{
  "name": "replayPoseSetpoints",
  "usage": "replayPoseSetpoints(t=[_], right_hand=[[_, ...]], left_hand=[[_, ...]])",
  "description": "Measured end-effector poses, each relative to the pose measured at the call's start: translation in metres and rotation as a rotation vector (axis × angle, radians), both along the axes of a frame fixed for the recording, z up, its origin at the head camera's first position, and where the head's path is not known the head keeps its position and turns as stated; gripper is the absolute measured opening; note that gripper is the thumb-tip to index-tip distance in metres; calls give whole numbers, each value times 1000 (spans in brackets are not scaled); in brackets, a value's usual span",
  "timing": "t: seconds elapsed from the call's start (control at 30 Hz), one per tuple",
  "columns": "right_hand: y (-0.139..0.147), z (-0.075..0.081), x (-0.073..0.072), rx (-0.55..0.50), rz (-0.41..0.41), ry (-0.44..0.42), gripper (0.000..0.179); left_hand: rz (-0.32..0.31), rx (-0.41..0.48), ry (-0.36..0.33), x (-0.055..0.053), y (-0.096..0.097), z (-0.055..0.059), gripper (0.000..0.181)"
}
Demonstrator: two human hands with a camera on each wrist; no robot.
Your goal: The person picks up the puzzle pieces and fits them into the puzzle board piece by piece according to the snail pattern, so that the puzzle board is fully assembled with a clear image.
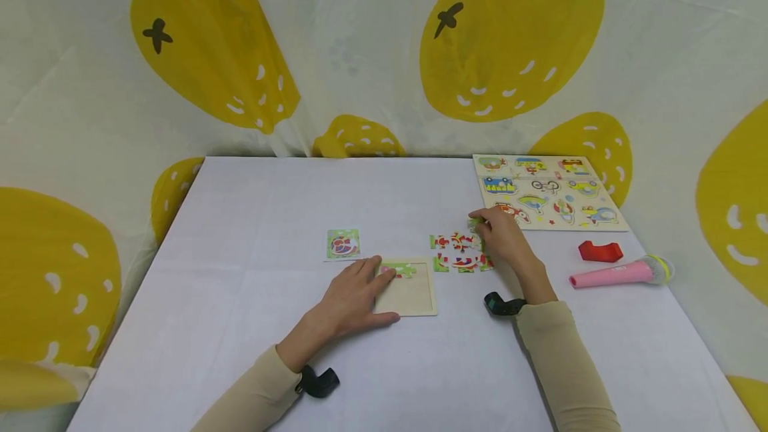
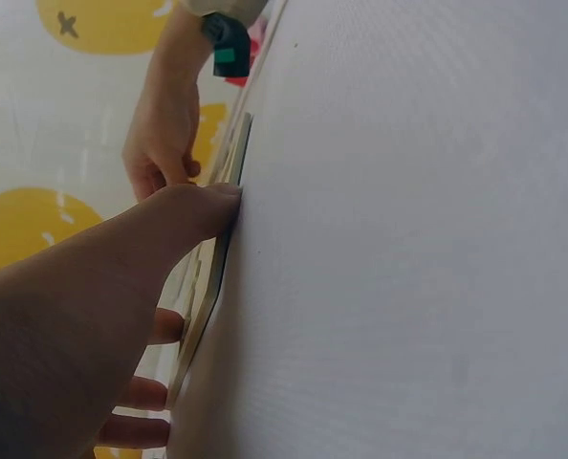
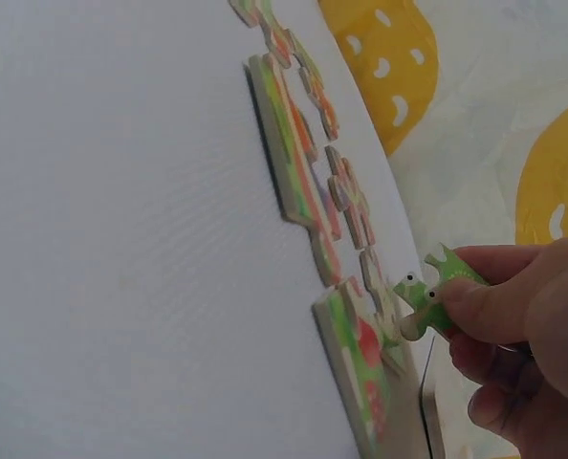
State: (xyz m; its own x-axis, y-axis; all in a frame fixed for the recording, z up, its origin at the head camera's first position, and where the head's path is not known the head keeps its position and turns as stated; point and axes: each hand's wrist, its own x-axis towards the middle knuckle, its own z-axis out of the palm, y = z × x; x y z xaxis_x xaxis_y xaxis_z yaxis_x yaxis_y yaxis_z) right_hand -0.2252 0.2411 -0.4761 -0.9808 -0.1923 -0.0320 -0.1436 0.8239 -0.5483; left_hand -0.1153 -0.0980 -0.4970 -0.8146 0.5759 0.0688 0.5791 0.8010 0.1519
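My right hand (image 1: pixel 504 239) pinches a green puzzle piece (image 3: pixel 447 287) between thumb and fingers, just above the loose pieces. Eyes are printed on that piece. My left hand (image 1: pixel 354 295) lies with fingers spread at the left side of a shallow wooden puzzle tray (image 1: pixel 414 302), thumb along its near edge and fingertips over its upper left. Inside the tray, along the top, sit joined green pieces (image 1: pixel 405 270), partly hidden by a finger. Several loose puzzle pieces (image 1: pixel 465 262), red, green and white, lie in rows right of the tray.
A small picture card (image 1: pixel 343 244) lies left of the tray. At the back right is a wooden board with vehicle pictures (image 1: pixel 549 195). A red curved block (image 1: pixel 601 252) and a pink toy microphone (image 1: pixel 618 275) lie near the table's right edge.
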Motion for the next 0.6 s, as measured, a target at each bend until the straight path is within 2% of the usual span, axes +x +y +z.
replayPoseSetpoints(t=[0.4,0.6], right_hand=[[-15,16,9,-56,0,57,25],[-29,20,17,-66,54,20,27]], left_hand=[[1,6,-4,-2,0,1,79],[6,10,-35,-1,-1,1,79]])
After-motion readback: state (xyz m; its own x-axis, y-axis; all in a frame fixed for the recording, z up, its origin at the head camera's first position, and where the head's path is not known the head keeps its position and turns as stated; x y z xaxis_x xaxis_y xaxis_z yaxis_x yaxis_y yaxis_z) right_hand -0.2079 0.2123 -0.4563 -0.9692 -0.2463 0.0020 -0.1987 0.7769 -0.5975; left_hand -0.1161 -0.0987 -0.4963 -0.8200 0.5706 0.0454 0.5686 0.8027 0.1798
